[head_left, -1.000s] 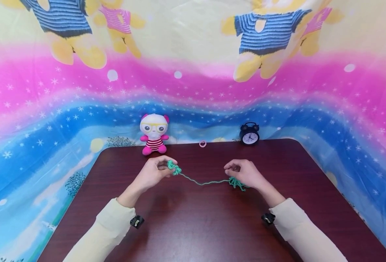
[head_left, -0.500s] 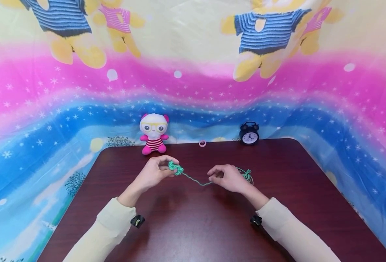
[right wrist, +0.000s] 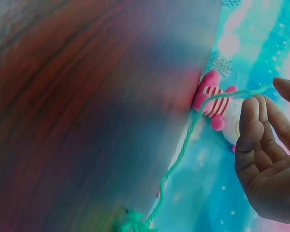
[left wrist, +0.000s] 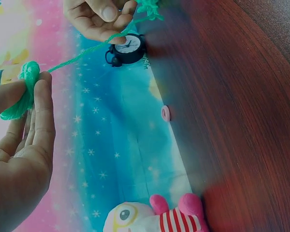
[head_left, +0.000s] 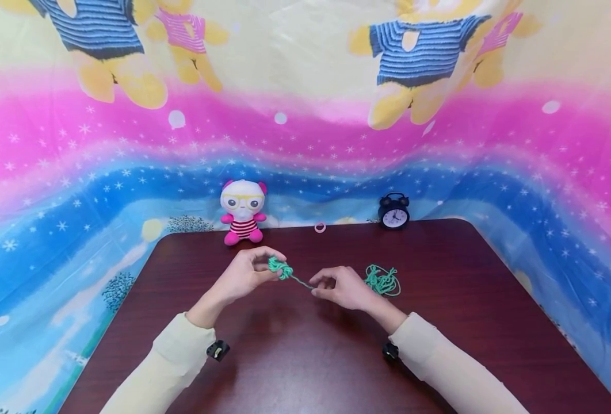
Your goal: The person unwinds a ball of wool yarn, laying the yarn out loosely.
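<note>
My left hand [head_left: 244, 271] pinches a small wound bundle of green yarn [head_left: 279, 268] between thumb and fingers, raised over the table. From it a strand [left wrist: 79, 55] runs across to my right hand [head_left: 344, 287], whose fingers curl about it near the fingertips. Past those fingers, the strand hangs down toward a loose green tangle [head_left: 383, 280] lying behind the right wrist. The right wrist view shows the strand crossing at the fingertips, with the thumb a little apart from the other fingers.
A dark red wooden table [head_left: 285, 356] lies under both hands. Along its far edge are a panda plush [head_left: 243, 213] in a striped suit, a small pink ring [head_left: 320, 228] and a black alarm clock [head_left: 394, 211]. A printed cloth [head_left: 305, 138] hangs behind.
My right hand has moved left along the strand, closer to the left hand, shortening the stretch between them. The tangle it overlapped is now uncovered. My left hand has barely moved.
</note>
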Tool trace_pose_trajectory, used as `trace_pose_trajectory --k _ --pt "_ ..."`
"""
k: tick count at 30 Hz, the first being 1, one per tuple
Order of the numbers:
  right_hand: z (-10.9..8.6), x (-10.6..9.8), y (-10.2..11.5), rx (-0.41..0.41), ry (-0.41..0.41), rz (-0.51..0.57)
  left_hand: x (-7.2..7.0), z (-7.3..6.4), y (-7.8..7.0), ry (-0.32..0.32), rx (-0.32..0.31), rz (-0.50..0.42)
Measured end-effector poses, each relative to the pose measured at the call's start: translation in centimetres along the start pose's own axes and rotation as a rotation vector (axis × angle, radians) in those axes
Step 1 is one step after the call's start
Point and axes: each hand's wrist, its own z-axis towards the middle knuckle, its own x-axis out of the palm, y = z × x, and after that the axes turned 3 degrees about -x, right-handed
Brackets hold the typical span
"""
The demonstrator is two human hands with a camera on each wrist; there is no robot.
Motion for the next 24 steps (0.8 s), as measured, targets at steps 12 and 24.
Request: trace_pose_trajectory --k 12,24 --pt "0.5 0.9 -0.5 -0.03 -0.006 -0.072 -0.1 0.0 0.3 0.042 0.028 0.004" --pt "-0.1 -2.2 -1.7 0.042 -0.099 -0.103 -0.4 -0.5 0.3 0.04 0.033 0.112"
